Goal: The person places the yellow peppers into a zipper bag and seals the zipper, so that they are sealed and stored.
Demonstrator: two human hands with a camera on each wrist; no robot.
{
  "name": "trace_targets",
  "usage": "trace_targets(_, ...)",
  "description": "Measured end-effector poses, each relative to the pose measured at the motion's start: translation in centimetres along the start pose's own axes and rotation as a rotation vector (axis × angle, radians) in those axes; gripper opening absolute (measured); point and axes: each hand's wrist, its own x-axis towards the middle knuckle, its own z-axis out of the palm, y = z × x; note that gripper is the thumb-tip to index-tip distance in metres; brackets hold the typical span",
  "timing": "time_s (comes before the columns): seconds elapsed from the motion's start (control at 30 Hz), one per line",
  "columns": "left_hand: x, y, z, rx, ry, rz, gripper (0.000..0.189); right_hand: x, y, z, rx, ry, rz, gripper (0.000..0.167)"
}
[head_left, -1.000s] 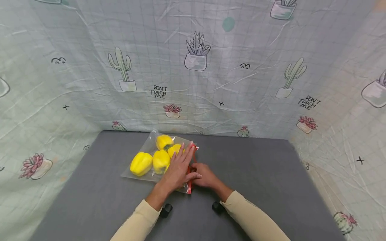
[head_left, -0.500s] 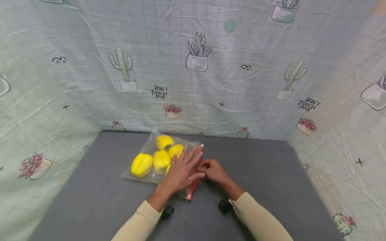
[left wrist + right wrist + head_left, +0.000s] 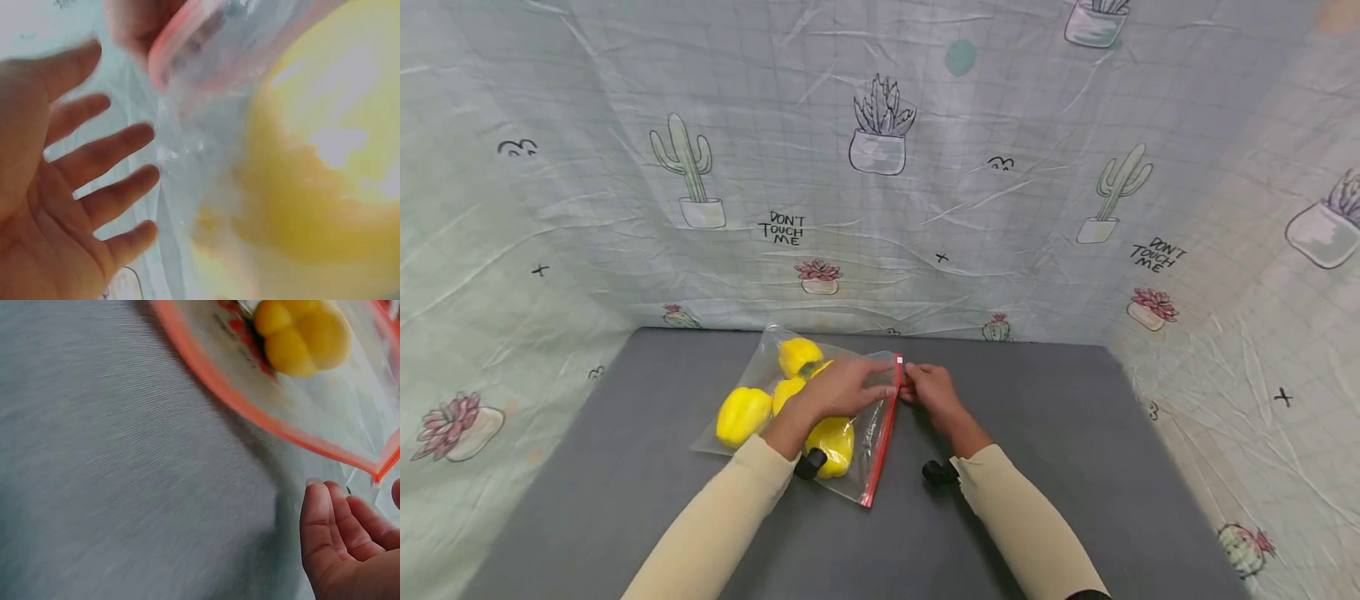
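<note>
A clear zip bag [image 3: 867, 421] with a red zip edge [image 3: 881, 454] lies on the grey table, holding several yellow bell peppers [image 3: 743, 415]. My left hand [image 3: 842, 387] reaches over the bag, its fingers loosely extended and spread toward the far end of the zip edge. In the left wrist view, the left fingers [image 3: 115, 153] hold nothing. At the bag's far right corner is my right hand [image 3: 934, 392], fingertips right by the red edge. The right wrist view has its bent fingers [image 3: 331, 515] beside the zip corner [image 3: 377, 477], thumb apart from them.
A pale sheet with printed cacti [image 3: 880, 150] hangs behind and along both sides of the grey table [image 3: 1022, 417]. A black wrist camera sits under each wrist, the left one [image 3: 810, 463] over the bag and the right one [image 3: 940, 472] over the table.
My right hand has moved from the middle of the zip edge to its far corner. The left hand has lifted from lying flat and shifted farther away, uncovering a near pepper.
</note>
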Motion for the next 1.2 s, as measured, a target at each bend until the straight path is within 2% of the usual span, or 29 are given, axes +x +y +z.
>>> trace_targets(0.13, 3.4, -0.6, -1.1, -0.002, 0.081, -0.053, 0.045, 1.0, -0.4, 0.6, 0.065, 0.016, 0.015, 0.036)
trace_targets(0.2, 4.9, -1.1, -1.2, 0.019, 0.095, -0.067, 0.041, 1.3, -0.6, 1.0, 0.088, 0.016, 0.021, 0.032)
trace_targets(0.27, 6.3, -1.5, -1.1, 0.045, 0.075, -0.073, 0.036, 1.6, -0.7, 1.4, 0.102, 0.019, 0.016, 0.028)
trace_targets(0.4, 8.0, -2.4, -0.9, 0.043, -0.025, -0.084, 0.030, 2.0, -0.8, 1.9, 0.132, 0.044, -0.007, 0.023)
trace_targets(0.5, 8.7, -3.0, -0.8, -0.007, -0.078, -0.091, 0.027, 2.1, -0.6, 2.2, 0.166, 0.059, -0.014, 0.021)
trace_targets(0.6, 9.2, -3.5, -0.6, -0.037, -0.076, -0.083, 0.024, 2.2, -0.5, 2.3, 0.190, 0.069, -0.011, 0.020)
trace_targets(0.73, 9.8, -3.3, 0.0, 0.022, -0.008, -0.062, 0.018, 2.6, -0.8, 2.1, 0.181, 0.095, -0.040, 0.019)
trace_targets(0.87, 10.0, -2.4, 0.8, 0.140, 0.066, -0.058, 0.013, 3.3, -0.9, 1.7, 0.117, 0.124, -0.079, 0.022)
trace_targets(0.93, 10.1, -1.9, 1.1, 0.155, 0.085, -0.070, 0.013, 3.5, -0.9, 1.4, 0.090, 0.127, -0.078, 0.023)
trace_targets(1.13, 10.0, -1.8, 0.8, -0.055, 0.082, -0.158, 0.021, 3.6, -0.9, 0.8, 0.056, 0.105, -0.056, 0.026)
trace_targets(1.2, 10.0, -2.0, 0.5, -0.075, 0.083, -0.159, 0.022, 3.5, -0.9, 0.9, 0.058, 0.105, -0.054, 0.026)
